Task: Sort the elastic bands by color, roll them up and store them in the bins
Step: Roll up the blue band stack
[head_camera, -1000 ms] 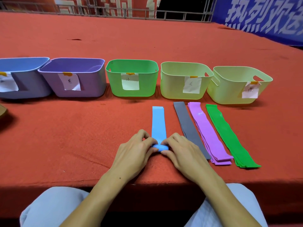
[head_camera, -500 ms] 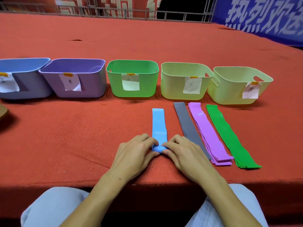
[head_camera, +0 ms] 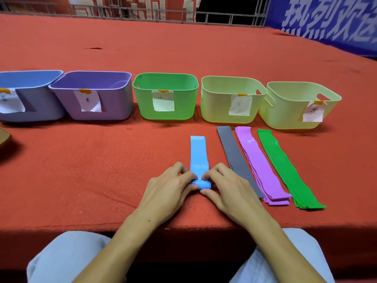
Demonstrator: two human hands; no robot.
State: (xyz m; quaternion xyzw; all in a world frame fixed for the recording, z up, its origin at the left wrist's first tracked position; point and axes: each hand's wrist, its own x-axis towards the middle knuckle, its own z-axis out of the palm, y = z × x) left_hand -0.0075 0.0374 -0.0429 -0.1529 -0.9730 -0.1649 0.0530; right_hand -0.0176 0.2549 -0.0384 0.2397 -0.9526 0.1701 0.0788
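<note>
A light blue elastic band (head_camera: 198, 153) lies flat on the red table, its near end wound into a small roll. My left hand (head_camera: 169, 190) and my right hand (head_camera: 226, 188) pinch that roll from either side, thumbs and fingertips curled round it. To the right lie a grey band (head_camera: 234, 158), a stack of purple bands (head_camera: 259, 164) and a stack of green bands (head_camera: 283, 166). Behind stand a row of labelled bins: blue (head_camera: 40, 107), purple (head_camera: 114, 105), green (head_camera: 183, 103), and two pale yellow ones (head_camera: 216, 107) (head_camera: 285, 113).
The table's near edge (head_camera: 81, 226) runs just behind my wrists, with my lap below. A brown object's corner (head_camera: 4, 137) shows at the far left. A railing and banners stand beyond the table's far side.
The roll at the near end of the blue band has grown slightly and crept away from me, with both hands moving along with it. The flat part looks a little shorter.
</note>
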